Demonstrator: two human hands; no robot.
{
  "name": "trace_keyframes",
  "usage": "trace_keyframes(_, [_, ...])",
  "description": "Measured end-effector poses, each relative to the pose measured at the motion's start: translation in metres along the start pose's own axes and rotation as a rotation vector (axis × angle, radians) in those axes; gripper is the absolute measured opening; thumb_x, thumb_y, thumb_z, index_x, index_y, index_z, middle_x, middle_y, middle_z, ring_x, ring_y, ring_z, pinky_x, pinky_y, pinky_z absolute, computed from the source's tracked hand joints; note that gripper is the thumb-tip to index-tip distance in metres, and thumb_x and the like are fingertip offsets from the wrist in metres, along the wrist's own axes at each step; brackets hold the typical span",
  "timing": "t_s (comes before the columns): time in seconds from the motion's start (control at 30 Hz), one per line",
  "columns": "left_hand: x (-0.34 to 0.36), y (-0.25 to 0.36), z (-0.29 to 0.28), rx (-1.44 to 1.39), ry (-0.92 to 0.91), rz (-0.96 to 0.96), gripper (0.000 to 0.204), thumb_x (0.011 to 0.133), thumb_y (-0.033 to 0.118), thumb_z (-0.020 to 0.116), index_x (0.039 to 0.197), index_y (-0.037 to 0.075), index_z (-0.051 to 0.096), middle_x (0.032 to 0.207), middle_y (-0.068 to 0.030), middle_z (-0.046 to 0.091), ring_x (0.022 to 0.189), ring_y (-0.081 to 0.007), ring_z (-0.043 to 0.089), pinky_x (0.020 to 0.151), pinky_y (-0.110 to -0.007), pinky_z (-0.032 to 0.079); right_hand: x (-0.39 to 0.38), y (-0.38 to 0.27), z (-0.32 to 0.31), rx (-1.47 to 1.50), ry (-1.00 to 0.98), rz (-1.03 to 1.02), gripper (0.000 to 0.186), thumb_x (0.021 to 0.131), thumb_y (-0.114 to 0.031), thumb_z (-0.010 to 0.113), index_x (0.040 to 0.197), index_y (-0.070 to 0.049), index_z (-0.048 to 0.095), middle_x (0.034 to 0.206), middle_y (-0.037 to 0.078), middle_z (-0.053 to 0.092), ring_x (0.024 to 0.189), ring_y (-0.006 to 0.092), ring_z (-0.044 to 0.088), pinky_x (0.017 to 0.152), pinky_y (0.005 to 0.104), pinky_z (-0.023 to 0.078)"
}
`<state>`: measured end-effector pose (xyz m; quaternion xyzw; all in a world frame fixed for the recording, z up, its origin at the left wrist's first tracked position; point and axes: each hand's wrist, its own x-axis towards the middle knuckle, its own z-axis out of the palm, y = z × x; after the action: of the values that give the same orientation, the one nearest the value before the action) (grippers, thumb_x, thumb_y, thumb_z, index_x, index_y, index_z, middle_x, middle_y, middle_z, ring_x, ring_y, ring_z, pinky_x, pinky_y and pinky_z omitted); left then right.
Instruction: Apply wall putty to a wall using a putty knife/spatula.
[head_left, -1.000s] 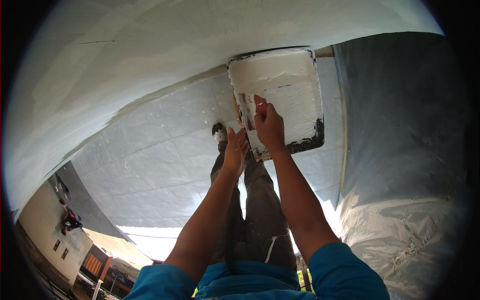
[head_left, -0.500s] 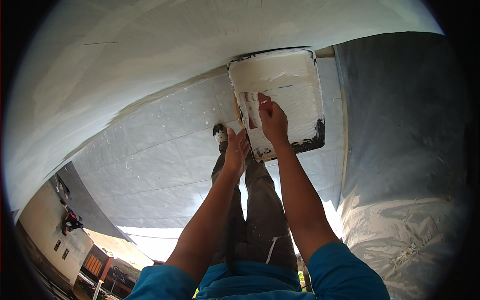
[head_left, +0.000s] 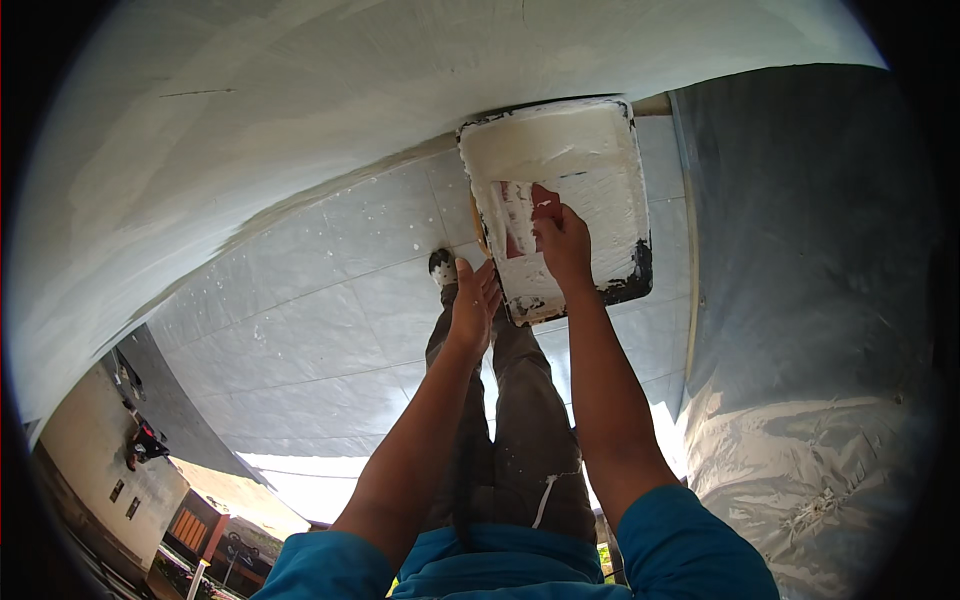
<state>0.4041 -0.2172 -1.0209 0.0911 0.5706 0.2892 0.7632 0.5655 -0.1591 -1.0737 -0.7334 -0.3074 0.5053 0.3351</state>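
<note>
My right hand (head_left: 566, 250) grips a red putty knife (head_left: 546, 202) by its short handle. White paste smears the knife's wide blade, which is over the left part of a black paint tray (head_left: 641, 270). Thick white paste (head_left: 550, 140) fills the tray's far end, and a thinner ridged layer coats the rest. My left hand (head_left: 472, 308) is at the tray's near left side, with fingers stretched out and thumb raised. Its fingertips are close to the tray's rim; whether they touch or support it, I cannot tell.
A pale wall (head_left: 300, 110) curves across the far side, just beyond the tray. Grey floor tiles (head_left: 300, 290) carry white splatters. My shoe (head_left: 443, 268) shows beside my left hand. Dark sheeting (head_left: 790, 230) covers the right side, wrinkled lower down. A building with an orange gate (head_left: 188, 530) appears lower left.
My right hand has slid the putty knife a little to the right over the tray. My left hand has barely moved.
</note>
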Motion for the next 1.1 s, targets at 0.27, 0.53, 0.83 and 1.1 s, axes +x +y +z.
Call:
trace_keyframes(0.27, [0.0,0.0,-0.003,-0.011,-0.005,-0.004,0.112,0.09,0.082,0.021,0.152,-0.011,0.014,0.161,-0.0262,0.016,0.151,-0.0336,0.015,0.122,-0.044,0.012,0.004,0.0,-0.008,-0.04,0.049,0.041,0.023,0.085,-0.021,0.063,0.088,0.001,0.066,0.075,0.014,0.069,0.069,0.0256,0.066,0.066,0.038,0.051])
trace_keyframes(0.53, [0.002,-0.001,0.0,-0.015,0.005,0.001,0.111,0.09,0.082,0.021,0.152,-0.011,0.015,0.161,-0.0261,0.017,0.15,-0.0348,0.016,0.122,-0.044,0.012,0.002,0.018,0.004,-0.149,-0.04,-0.027,0.026,0.086,-0.022,0.063,0.09,0.003,0.065,0.076,0.016,0.069,0.069,0.0292,0.067,0.065,0.0392,0.051])
trace_keyframes(0.83, [0.002,-0.001,-0.004,-0.012,-0.008,0.001,0.11,0.091,0.081,0.021,0.152,-0.011,0.015,0.16,-0.0259,0.018,0.15,-0.0342,0.017,0.122,-0.044,0.012,-0.001,0.007,-0.005,0.191,-0.07,0.136,0.018,0.083,-0.015,0.062,0.089,0.002,0.067,0.073,0.005,0.066,0.061,0.0128,0.06,0.057,0.0285,0.049])
trace_keyframes(1.1, [0.002,-0.002,-0.001,-0.019,-0.002,-0.004,0.11,0.091,0.081,0.02,0.152,-0.01,0.015,0.16,-0.0263,0.018,0.15,-0.0343,0.017,0.122,-0.044,0.012,0.001,0.006,-0.012,0.275,-0.092,0.147,0.018,0.083,-0.013,0.062,0.092,0.002,0.068,0.076,0.004,0.066,0.066,0.0109,0.06,0.061,0.0266,0.049])
